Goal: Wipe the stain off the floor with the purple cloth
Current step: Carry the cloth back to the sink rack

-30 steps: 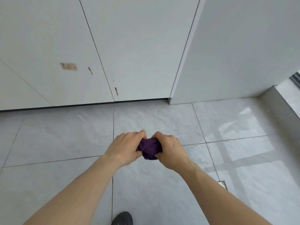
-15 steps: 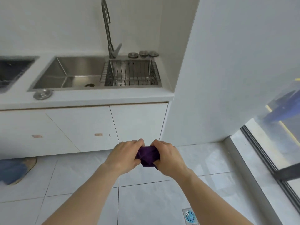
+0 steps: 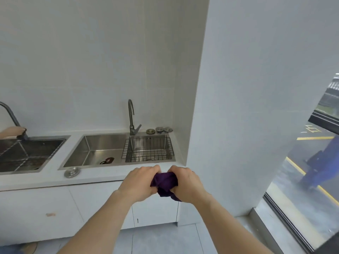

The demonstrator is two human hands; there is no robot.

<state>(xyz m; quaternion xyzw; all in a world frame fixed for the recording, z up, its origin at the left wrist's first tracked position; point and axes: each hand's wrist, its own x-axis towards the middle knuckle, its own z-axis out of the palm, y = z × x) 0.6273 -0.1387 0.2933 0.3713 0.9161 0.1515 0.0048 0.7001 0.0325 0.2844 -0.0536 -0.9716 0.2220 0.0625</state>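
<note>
The purple cloth is bunched into a ball between both hands, held in the air in front of the counter edge. My left hand grips its left side and my right hand grips its right side, with a tail of cloth hanging below the right palm. A strip of grey floor tile shows at the bottom between my forearms. No stain is visible on it.
A white counter holds a steel sink with a wire basket and a tap. Another person's hand holds a sprayer over a second sink at left. White cabinets stand below, a wall column and window at right.
The view has swung upward from the floor tiles to the counter, sinks and wall. Both hands stay closed on the bunched purple cloth in the same grip.
</note>
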